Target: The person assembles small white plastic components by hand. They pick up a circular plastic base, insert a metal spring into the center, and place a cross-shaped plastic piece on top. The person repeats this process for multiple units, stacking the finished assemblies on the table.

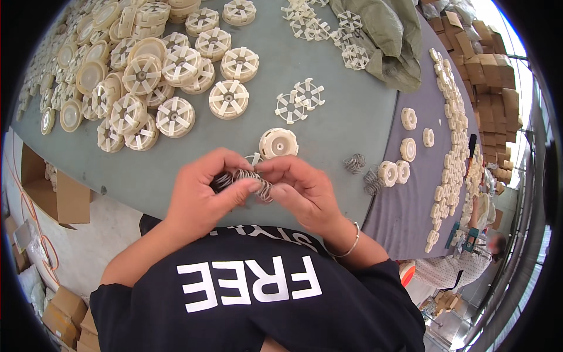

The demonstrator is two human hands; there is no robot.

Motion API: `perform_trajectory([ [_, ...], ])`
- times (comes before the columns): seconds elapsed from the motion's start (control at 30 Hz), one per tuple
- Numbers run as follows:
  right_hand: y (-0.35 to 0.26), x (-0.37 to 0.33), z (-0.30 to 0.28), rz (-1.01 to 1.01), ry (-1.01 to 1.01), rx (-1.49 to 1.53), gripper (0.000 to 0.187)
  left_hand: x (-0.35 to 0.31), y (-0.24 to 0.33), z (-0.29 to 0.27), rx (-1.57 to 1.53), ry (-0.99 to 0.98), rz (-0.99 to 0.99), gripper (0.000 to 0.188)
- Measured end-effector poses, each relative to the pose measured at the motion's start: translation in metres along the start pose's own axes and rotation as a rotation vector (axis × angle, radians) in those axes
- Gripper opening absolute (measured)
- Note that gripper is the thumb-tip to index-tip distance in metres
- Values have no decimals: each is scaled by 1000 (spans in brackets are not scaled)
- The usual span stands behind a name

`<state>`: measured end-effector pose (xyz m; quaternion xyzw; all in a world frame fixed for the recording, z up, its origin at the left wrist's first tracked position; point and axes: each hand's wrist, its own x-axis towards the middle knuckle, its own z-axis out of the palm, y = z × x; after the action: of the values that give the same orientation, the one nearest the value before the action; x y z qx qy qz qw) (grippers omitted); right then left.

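Metal coil springs (265, 189), tangled in a bunch, are held between my two hands over the near edge of the table. My left hand (202, 185) has its fingers curled round the bunch, thumb on top. With finger and thumb, my right hand (308, 190) pinches the bunch's right end. Just beyond the fingertips lies a round cream plastic part (278, 144) with a hollow centre. A small piece of white plastic shows beside it, partly hidden by my fingers. Farther off lie two white spoked rings (299, 100), touching each other.
Many round cream parts (176, 117) crowd the table's left side. More spoked rings (305, 23) lie by a green sack (381, 41). Loose springs (354, 163) sit to my right. Rows of parts (448, 170) run along a grey cloth, with a co-worker (463, 267) beyond.
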<state>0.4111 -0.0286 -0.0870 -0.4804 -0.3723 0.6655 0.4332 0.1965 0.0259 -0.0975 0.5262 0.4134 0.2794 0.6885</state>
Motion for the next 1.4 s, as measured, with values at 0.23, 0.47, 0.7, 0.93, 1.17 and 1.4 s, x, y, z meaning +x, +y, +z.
perform_trajectory([
  [0.23, 8, 12, -2, -1117, -120, -1012, 33, 6, -1, -4, -427, -67, -474, 28],
  [0.47, 9, 9, -10, -1015, -87, -852, 31, 6, 14, -14, -343, -287, -555, 32],
  [0.7, -2, -6, 0, 118, -82, -80, 39, -5, 4, -3, 5, -33, -80, 23],
  [0.93, 10, -5, -5, -109, 29, -70, 27, 1, -2, -3, 422, 10, 473, 26],
  [1.17, -18, -3, 3, -1148, -371, -1017, 17, 11, -13, -26, -559, 2, -465, 37],
  [1.4, 6, 34, -48, -546, 178, -1112, 29, 10, -5, -34, -575, -25, -254, 32],
])
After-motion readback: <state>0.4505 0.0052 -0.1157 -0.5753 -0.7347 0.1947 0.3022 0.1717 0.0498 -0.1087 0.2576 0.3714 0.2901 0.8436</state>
